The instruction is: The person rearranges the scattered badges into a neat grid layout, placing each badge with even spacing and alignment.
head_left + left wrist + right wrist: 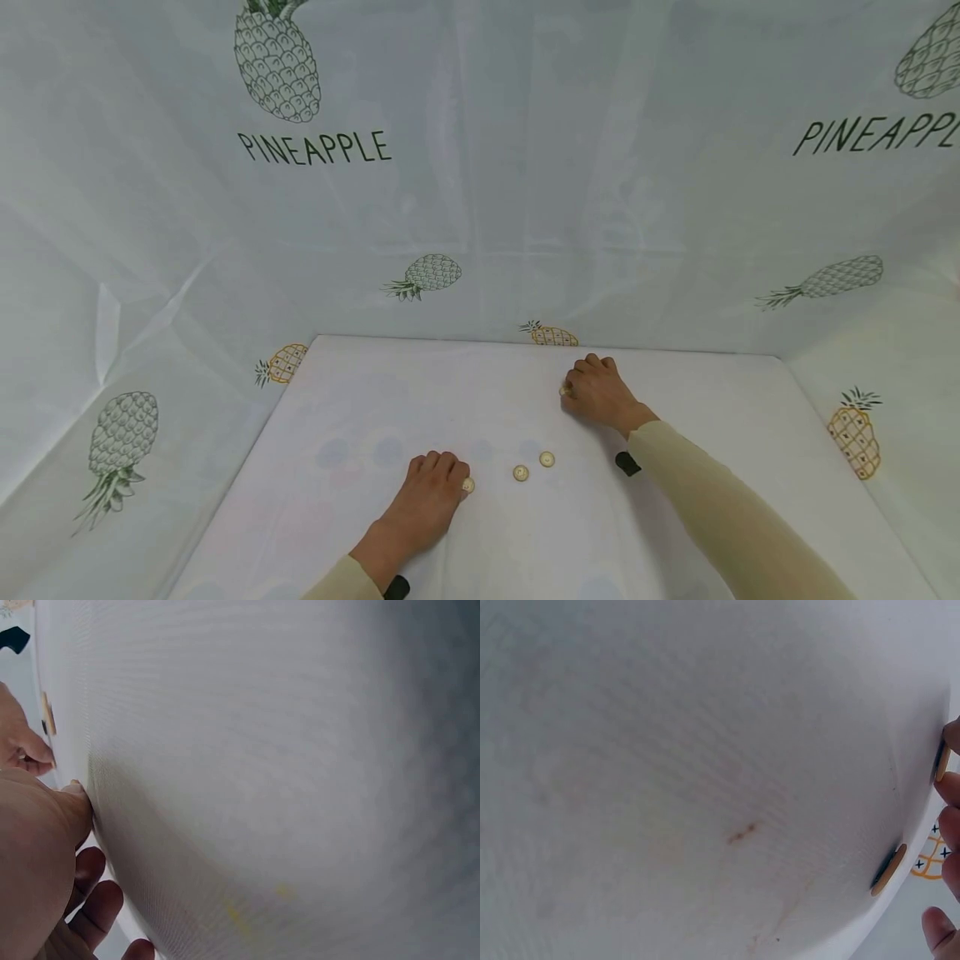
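Observation:
Small round wooden discs with markings on their tops lie on a white-covered table. My left hand [429, 502], back up and fingers bent down, pinches one wooden disc [469, 485] at its thumb side, low on the cloth. Farther off, near the back edge, my right hand [598, 390] holds another disc [566, 389] between thumb and fingers. The right wrist view shows that held disc [943, 761] tipped up edge-on at the fingertips. Between the hands lie two loose discs, one nearer [521, 472] and one slightly farther right [547, 459].
White cloth covers the table [360, 400], with faint coloured spots showing through. A pineapple-printed curtain [495, 208] hangs behind and along both sides. Each wrist wears a black device [627, 463].

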`<action>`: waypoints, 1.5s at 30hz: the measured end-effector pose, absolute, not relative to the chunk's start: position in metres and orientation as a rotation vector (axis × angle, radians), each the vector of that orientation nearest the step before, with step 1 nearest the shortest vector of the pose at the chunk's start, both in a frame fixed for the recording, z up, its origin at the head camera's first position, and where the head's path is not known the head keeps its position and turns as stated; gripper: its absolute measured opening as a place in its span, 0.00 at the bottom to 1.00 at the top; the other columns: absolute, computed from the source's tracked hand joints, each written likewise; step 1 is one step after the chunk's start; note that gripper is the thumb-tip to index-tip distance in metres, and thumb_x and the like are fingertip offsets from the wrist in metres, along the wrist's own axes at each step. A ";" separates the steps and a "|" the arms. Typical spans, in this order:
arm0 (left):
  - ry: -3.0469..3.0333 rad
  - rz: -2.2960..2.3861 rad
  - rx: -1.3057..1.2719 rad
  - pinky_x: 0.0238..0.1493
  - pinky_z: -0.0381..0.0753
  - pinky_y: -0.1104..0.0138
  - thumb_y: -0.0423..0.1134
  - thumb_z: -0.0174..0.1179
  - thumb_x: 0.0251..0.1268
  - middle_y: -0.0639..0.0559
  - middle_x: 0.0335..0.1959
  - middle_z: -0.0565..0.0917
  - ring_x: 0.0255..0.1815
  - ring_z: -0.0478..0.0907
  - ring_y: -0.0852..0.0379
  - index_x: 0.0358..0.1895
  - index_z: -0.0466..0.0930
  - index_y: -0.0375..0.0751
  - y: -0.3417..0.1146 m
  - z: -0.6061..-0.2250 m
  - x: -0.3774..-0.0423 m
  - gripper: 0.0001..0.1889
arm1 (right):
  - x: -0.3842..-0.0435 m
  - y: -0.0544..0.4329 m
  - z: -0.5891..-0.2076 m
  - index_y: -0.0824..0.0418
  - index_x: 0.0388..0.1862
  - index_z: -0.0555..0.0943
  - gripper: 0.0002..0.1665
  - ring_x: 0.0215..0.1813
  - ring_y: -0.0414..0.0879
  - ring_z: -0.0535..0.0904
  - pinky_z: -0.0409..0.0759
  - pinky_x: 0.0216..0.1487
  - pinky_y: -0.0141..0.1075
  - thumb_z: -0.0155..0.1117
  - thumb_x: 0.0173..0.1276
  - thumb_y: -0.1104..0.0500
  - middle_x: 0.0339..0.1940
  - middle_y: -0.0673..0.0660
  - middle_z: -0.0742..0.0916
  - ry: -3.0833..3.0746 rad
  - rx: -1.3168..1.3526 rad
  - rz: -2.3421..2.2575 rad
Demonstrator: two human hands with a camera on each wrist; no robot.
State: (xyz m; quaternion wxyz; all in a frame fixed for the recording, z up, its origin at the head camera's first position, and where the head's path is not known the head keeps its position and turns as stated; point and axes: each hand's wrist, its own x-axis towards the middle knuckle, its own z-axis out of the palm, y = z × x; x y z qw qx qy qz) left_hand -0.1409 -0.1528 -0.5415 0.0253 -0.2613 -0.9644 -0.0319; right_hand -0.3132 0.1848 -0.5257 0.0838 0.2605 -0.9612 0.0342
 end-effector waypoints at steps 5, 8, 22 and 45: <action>-2.973 -0.106 -0.805 0.58 0.73 0.53 0.47 0.61 0.80 0.54 0.49 0.74 0.48 0.67 0.56 0.55 0.73 0.47 -0.153 -0.542 -0.141 0.12 | -0.314 0.184 -0.527 0.56 0.37 0.86 0.12 0.45 0.52 0.73 0.70 0.55 0.54 0.71 0.70 0.48 0.39 0.53 0.85 -2.860 0.768 0.088; -2.972 -0.105 -0.802 0.58 0.73 0.53 0.47 0.61 0.80 0.54 0.49 0.74 0.49 0.67 0.56 0.55 0.73 0.47 -0.154 -0.543 -0.141 0.12 | -0.315 0.184 -0.527 0.57 0.37 0.86 0.12 0.45 0.52 0.73 0.70 0.55 0.54 0.71 0.69 0.48 0.40 0.53 0.85 -2.855 0.768 0.082; -2.909 -0.117 -0.812 0.55 0.73 0.54 0.46 0.64 0.77 0.55 0.46 0.73 0.45 0.65 0.57 0.52 0.73 0.46 -0.153 -0.538 -0.138 0.12 | -0.312 0.184 -0.525 0.57 0.36 0.85 0.11 0.43 0.52 0.72 0.71 0.53 0.54 0.71 0.69 0.49 0.38 0.53 0.85 -2.840 0.761 0.087; -3.007 -0.135 -0.781 0.59 0.74 0.50 0.47 0.61 0.80 0.53 0.52 0.76 0.52 0.69 0.54 0.55 0.73 0.47 -0.152 -0.541 -0.140 0.12 | -0.262 0.257 -0.491 0.61 0.38 0.87 0.06 0.47 0.57 0.77 0.72 0.54 0.58 0.73 0.66 0.59 0.39 0.57 0.86 -2.576 0.713 0.152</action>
